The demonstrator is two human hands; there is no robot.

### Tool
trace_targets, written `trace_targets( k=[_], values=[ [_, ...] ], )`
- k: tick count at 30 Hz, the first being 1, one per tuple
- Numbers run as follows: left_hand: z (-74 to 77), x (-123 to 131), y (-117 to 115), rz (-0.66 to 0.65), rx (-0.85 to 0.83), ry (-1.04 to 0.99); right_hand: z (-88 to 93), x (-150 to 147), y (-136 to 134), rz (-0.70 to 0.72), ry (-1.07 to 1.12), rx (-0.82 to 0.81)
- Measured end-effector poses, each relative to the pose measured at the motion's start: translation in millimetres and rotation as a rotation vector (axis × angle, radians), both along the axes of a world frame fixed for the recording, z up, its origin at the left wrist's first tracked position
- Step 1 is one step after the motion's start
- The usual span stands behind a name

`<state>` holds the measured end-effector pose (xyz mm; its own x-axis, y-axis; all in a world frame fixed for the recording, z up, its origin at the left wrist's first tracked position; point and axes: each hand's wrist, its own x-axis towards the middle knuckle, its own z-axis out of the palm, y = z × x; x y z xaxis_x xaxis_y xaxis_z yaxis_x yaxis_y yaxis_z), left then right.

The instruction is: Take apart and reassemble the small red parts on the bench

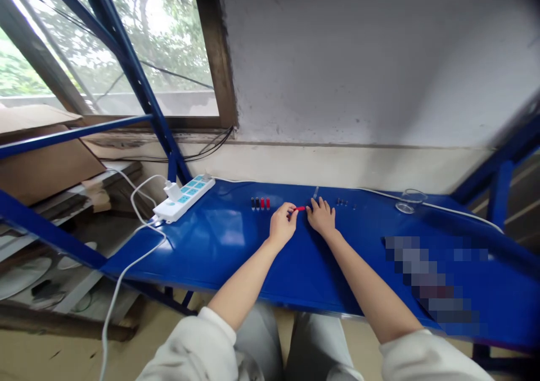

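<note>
My left hand [282,223] rests on the blue table [219,240], fingers curled, pinching one end of a small red piece [300,208]. My right hand [321,215] sits just right of it, fingers bent down on the table and touching the other end of the red piece. A short row of small black and red pieces [260,203] stands upright just left of my left hand. Several tiny dark pieces [343,202] lie to the right of my right hand.
A white power strip [184,198] with a white cable lies at the table's back left. A clear round dish [407,202] and a thin white wire sit at the back right. Blue shelf beams, cardboard and a window are on the left.
</note>
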<state>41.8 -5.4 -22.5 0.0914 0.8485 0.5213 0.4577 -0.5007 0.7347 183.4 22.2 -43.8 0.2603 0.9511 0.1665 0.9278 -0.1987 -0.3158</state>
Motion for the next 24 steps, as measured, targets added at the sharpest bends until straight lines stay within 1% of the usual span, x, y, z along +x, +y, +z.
trace_targets(
  k=[3, 7, 10, 14, 17, 21, 24],
  values=[
    [-0.1, 0, -1, -0.029, 0.016, -0.035, 0.9, 2, 10, 0.003, 0.018, -0.028],
    [1.8, 0, -1, -0.02, -0.007, -0.06, 2.1, 4, 20, 0.005, 0.036, -0.033],
    [1.8, -2, 1, -0.011, -0.026, -0.098, 1.2, 4, 19, 0.01, 0.028, 0.017],
    [0.4, -3, 4, 0.005, -0.042, -0.168, 0.2, 4, 9, 0.063, 0.067, 0.148],
    [-1.2, -3, 7, 0.001, -0.048, -0.22, 4.7, 4, 1, 0.112, 0.176, 0.278],
    [-4.5, -3, 9, -0.007, -0.083, -0.267, 17.6, 3, -11, 0.126, 0.42, 0.472],
    [-7.0, -4, 12, 0.006, -0.11, -0.296, 24.1, 2, -18, 0.142, 0.606, 0.518]
  ],
)
